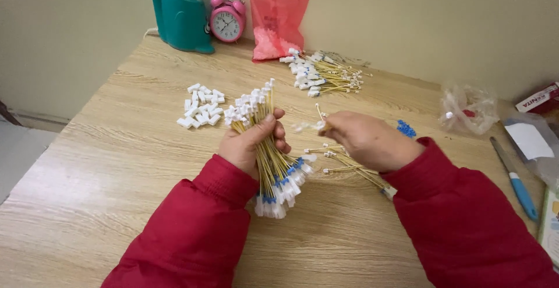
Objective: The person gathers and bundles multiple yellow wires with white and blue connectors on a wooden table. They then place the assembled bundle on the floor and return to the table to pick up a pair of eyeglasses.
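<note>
The left hand is clamped around a thick bundle of yellow wires with white plugs at both ends, held upright over the middle of the table. The right hand pinches a single wire just right of the bundle, fingertips together on it; the plug at its end is blurred, so I cannot tell whether it is already seated. The step looks like adding one wire to the bundle. That calls for lining it up alongside the others without loosening the left hand's hold.

A few loose wires lie under the right hand. Loose plugs sit left, and another wire pile lies far. Bare wood lies near and left; a blue-handled knife and bags crowd the right edge.
</note>
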